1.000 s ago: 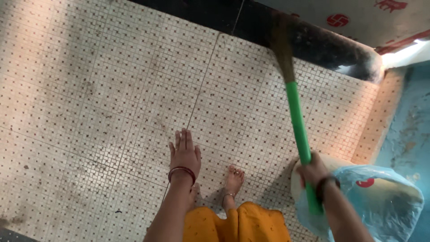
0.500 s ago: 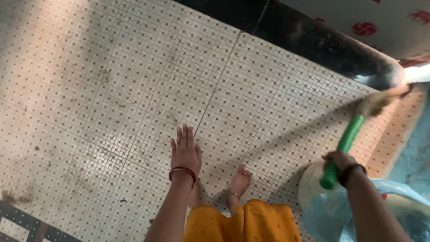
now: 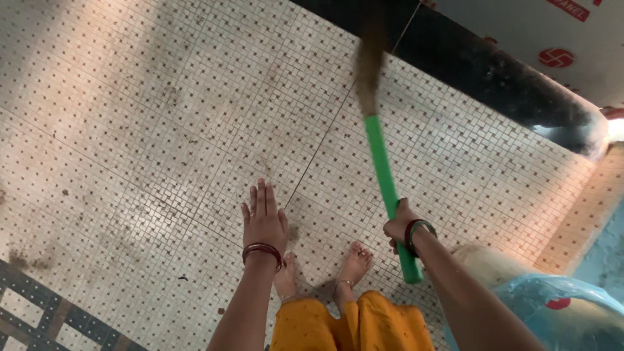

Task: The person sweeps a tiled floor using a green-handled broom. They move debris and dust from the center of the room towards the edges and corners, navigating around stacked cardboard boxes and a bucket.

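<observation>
A broom with a bright green plastic handle is held near its lower end. The handle is tilted, rising away from the grip toward a brown bristle head, which is blurred. The bristles are seen over the patterned tile floor, close to a dark border strip.

White panel top right with red round emblem, red lettering
</observation>
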